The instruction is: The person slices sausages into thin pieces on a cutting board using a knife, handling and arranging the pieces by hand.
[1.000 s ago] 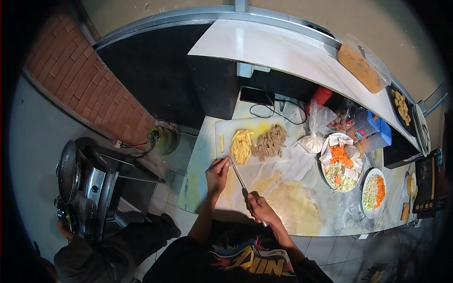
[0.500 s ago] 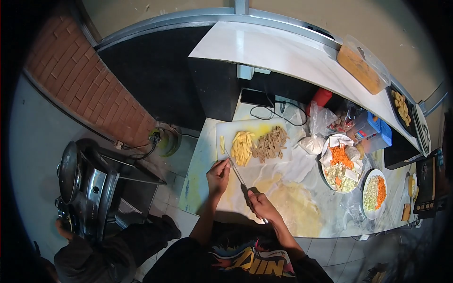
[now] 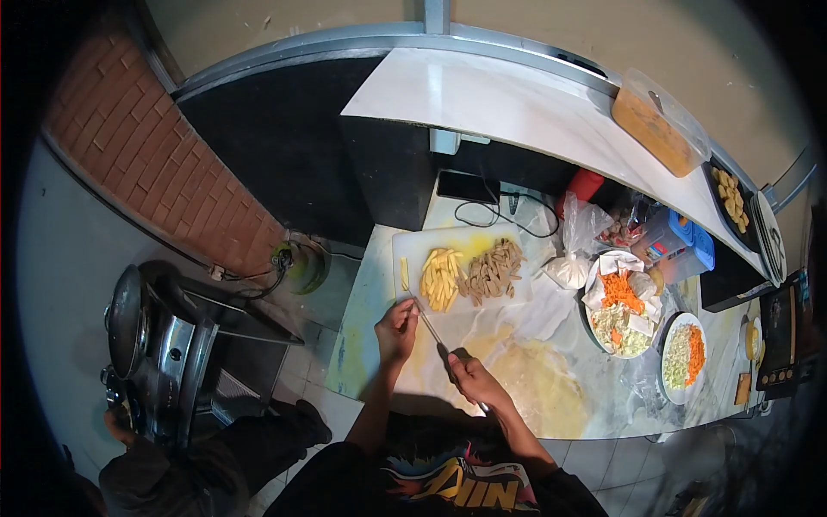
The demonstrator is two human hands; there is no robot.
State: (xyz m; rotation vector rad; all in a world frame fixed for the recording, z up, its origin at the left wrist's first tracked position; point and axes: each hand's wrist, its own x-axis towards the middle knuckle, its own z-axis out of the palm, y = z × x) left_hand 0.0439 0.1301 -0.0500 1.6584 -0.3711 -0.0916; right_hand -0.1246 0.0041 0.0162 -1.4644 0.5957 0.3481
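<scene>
The knife [image 3: 433,332] slants over the near side of the marble-patterned desk [image 3: 534,388], tip at the near-left corner of the cutting board [image 3: 415,245]. Right hand [image 3: 470,379]: fingers wrapped around the handle. Left hand [image 3: 396,331]: fingers narrow, at the tip; whether they grip it cannot be told. Keep left fingertips clear of the edge; hold the handle steady. Yellow strips [image 3: 440,281] and brown strips [image 3: 493,272] occupy the board. Beyond: a white shelf [image 3: 482,86]; leftward, a brick wall [image 3: 155,155].

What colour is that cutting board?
The cutting board is whitish with a yellow patch, seen in the head view.
</scene>
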